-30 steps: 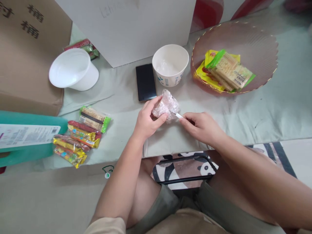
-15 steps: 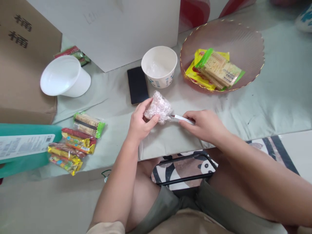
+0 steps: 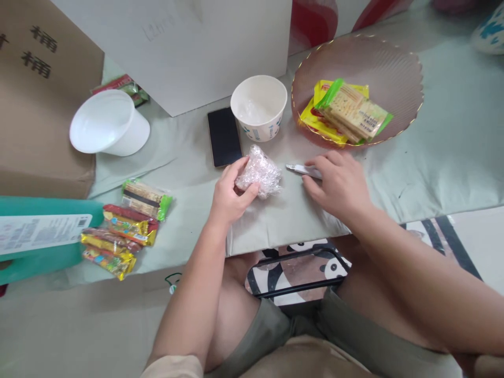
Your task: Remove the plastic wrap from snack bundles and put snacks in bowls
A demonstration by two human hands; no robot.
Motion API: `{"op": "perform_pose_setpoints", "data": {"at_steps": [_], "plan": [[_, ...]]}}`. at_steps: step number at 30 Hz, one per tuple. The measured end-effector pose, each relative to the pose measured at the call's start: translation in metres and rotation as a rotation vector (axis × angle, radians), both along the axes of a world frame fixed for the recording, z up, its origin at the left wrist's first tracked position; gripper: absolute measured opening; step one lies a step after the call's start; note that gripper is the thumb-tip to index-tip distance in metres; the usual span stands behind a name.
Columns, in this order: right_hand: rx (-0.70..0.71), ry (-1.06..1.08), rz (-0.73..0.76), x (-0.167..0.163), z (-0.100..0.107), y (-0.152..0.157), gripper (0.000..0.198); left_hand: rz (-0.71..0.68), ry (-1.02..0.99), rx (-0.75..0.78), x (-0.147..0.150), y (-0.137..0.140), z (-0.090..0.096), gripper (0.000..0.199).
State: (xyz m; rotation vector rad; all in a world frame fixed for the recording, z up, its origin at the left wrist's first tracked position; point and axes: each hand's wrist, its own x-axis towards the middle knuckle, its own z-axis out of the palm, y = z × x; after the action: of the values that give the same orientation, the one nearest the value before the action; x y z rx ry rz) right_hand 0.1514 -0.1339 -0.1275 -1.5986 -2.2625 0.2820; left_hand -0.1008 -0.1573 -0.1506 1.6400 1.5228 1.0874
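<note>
A lump in clear bubble wrap (image 3: 260, 172) sits near the front of the table, pinched between the thumb and fingers of my left hand (image 3: 232, 194). To its right, apart from the wrap, a small white knife (image 3: 304, 170) lies low at the cloth, its tip pointing left. The thumb and fingers of my right hand (image 3: 338, 181) close around the knife's rear end, partly hiding it. Whatever is inside the bubble wrap cannot be made out.
Behind the wrap are a phone (image 3: 224, 137) and a paper bowl (image 3: 260, 107). A pink bowl (image 3: 397, 68) holds snack packets. To the left are a white tub (image 3: 134, 131), several wrapped snacks (image 3: 128, 226), a teal container (image 3: 47, 265) and a cardboard box (image 3: 47, 131).
My right hand has drawn the knife out of the bubble wrap and moved it right and slightly away from me, down near the cloth. My left hand keeps its grip on the wrap.
</note>
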Motion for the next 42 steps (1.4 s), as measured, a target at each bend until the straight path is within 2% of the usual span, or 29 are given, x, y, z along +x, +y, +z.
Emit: {"op": "perform_pose_setpoints", "data": {"at_steps": [5, 8, 11, 15, 17, 20, 23, 25, 31, 34, 38, 40, 42], "plan": [[-0.060, 0.225, 0.336, -0.021, 0.001, -0.011, 0.046, 0.100, 0.148, 0.186, 0.003, -0.002, -0.002, 0.053], [-0.132, 0.267, 0.405, -0.034, 0.000, -0.016, 0.040, 0.139, 0.169, 0.238, 0.005, -0.003, 0.003, 0.042], [-0.236, 0.293, 0.388, -0.041, 0.002, -0.016, 0.022, 0.192, 0.093, 0.224, 0.006, -0.002, 0.008, 0.017], [-0.319, 0.351, 0.268, -0.044, 0.007, -0.015, 0.015, 0.289, -0.140, 0.163, 0.005, -0.002, 0.008, 0.022], [-0.335, 0.399, 0.208, -0.045, 0.006, -0.015, 0.022, 0.323, -0.260, 0.174, 0.005, -0.001, 0.007, 0.025], [-0.307, 0.437, 0.167, -0.045, 0.002, -0.016, 0.044, 0.313, -0.389, 0.204, 0.006, -0.001, 0.007, 0.025], [-0.239, 0.426, 0.209, -0.046, -0.002, -0.016, 0.056, 0.289, -0.550, 0.156, 0.008, 0.000, 0.010, 0.025], [-0.229, 0.434, 0.248, -0.047, -0.004, -0.016, 0.056, 0.313, -0.698, 0.099, 0.009, 0.001, 0.014, 0.027], [-0.165, 0.498, 0.348, -0.047, -0.003, -0.015, 0.018, 0.437, -1.038, -0.098, -0.002, 0.010, 0.022, 0.028], [-0.133, 0.520, 0.378, -0.046, -0.002, -0.014, 0.013, 0.526, -1.078, -0.111, -0.012, 0.013, 0.018, 0.026], [-0.136, 0.529, 0.370, -0.045, -0.001, -0.013, 0.012, 0.578, -1.036, -0.026, -0.017, 0.013, 0.014, 0.030], [-0.126, 0.535, 0.372, -0.045, -0.002, -0.013, 0.012, 0.531, -0.988, 0.009, -0.017, 0.012, 0.013, 0.037], [-0.117, 0.538, 0.379, -0.045, -0.002, -0.013, 0.012, 0.404, -0.912, 0.006, -0.016, 0.010, 0.010, 0.050]]}}
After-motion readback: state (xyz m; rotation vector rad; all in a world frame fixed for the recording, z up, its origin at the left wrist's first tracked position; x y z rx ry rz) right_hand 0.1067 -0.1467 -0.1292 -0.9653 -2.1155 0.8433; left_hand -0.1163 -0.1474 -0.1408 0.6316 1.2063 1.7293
